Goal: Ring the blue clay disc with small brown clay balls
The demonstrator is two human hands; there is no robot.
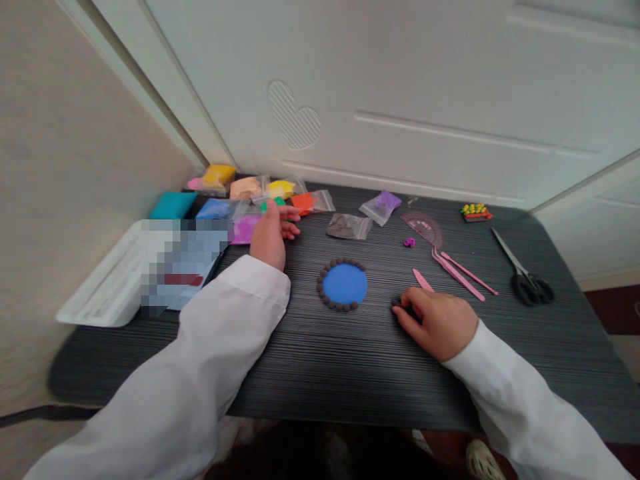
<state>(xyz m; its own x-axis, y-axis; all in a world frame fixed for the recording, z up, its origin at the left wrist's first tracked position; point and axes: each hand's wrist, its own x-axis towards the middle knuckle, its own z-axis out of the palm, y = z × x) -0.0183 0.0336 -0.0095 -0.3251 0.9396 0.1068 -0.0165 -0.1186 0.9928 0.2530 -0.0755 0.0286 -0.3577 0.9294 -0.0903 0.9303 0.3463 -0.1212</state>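
A flat blue clay disc (346, 285) lies on the dark table, edged with small dark brown clay balls (321, 285) along its top, left and bottom; its right edge shows no balls. My right hand (437, 320) rests on the table to the right of the disc, thumb and fingers closed on a small dark lump of clay (397, 302), mostly hidden. Over the bagged clay at the left, my left hand (273, 233) is held with its fingers apart and nothing in it. Beside it are a purple clay bag (245, 229) and an orange clay bag (303, 203).
A brown clay bag (345, 227) lies behind the disc. Pink tweezers (457, 273), a protractor (424, 229), a purple clay bit (409, 243) and black-handled scissors (523, 273) lie at the right. A white tray (107, 280) stands at the left; a white panel rises behind.
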